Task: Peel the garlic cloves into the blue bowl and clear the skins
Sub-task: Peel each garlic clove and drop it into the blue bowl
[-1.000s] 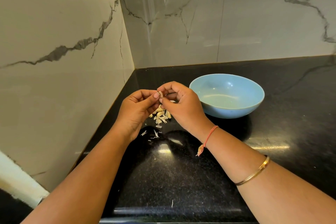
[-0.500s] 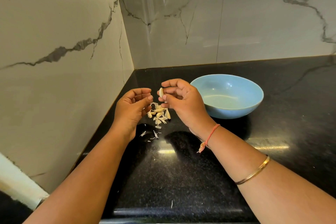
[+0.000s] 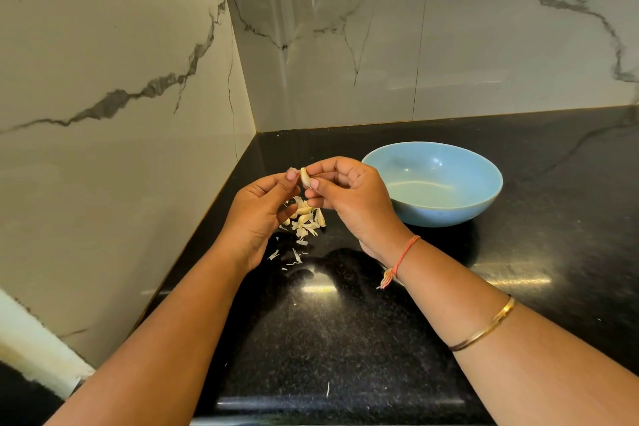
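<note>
Above the pile (image 3: 306, 218) of cloves and skins by the table's (image 3: 345, 339) left edge, right hand (image 3: 349, 197) fingers pinch the garlic clove (image 3: 305, 177), long axis near upright, tip up. Left hand (image 3: 257, 214) fingers pinch a skin flake (image 3: 293, 169) beside it. Likely risk: the slick clove squirts from the pinch into the skins, short of the blue bowl (image 3: 449, 211) beyond.

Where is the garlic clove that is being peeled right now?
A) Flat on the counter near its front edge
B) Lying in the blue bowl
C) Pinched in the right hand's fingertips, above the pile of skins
C: the garlic clove sits between the thumb and forefinger of the right hand, over the pile of skins, left of the blue bowl.
</note>
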Tool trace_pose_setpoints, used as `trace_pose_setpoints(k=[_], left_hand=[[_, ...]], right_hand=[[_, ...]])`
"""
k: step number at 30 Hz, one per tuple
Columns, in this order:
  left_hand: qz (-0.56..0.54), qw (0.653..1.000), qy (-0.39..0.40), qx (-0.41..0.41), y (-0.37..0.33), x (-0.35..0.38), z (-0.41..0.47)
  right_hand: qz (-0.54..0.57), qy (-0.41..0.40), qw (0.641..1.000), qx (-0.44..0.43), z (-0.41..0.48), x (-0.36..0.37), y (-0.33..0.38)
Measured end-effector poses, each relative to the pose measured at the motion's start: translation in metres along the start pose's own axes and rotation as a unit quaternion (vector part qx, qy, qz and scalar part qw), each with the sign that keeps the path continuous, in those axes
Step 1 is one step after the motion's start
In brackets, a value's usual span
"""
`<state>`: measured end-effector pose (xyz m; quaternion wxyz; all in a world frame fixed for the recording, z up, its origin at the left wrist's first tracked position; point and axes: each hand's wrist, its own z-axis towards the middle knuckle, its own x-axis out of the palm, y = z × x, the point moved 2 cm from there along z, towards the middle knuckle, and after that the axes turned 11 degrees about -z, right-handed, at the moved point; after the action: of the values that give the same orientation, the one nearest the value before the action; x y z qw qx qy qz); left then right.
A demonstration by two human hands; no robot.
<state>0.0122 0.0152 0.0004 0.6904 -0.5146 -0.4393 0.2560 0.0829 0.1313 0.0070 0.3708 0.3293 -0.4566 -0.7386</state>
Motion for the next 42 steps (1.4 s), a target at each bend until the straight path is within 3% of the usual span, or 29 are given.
trace_pose_setpoints(k=[7,11,17,25,32,42], left_hand=[[-0.046,0.998,0.028,-0.020,-0.001,-0.001,0.001],[-0.106,0.993,0.020,-0.047,-0.002,-0.003,0.003],[-0.138,0.987,0.034,-0.079,-0.001,-0.001,0.001],[-0.149,0.983,0.044,-0.098,-0.002,0.003,-0.002],[-0.160,0.980,0.065,-0.103,-0.003,0.007,-0.005],[-0.169,0.979,0.070,-0.092,-0.004,0.009,-0.005]], right_hand=[[-0.008,0.005,1.000,0.006,-0.001,0.001,0.001],[-0.096,-0.019,0.994,-0.044,-0.002,0.001,0.002],[-0.295,-0.061,0.934,-0.192,-0.003,0.005,0.006],[-0.412,-0.110,0.865,-0.265,-0.007,0.007,0.011],[-0.340,-0.111,0.912,-0.202,-0.005,0.002,0.008],[-0.289,-0.080,0.929,-0.216,0.000,-0.001,0.008]])
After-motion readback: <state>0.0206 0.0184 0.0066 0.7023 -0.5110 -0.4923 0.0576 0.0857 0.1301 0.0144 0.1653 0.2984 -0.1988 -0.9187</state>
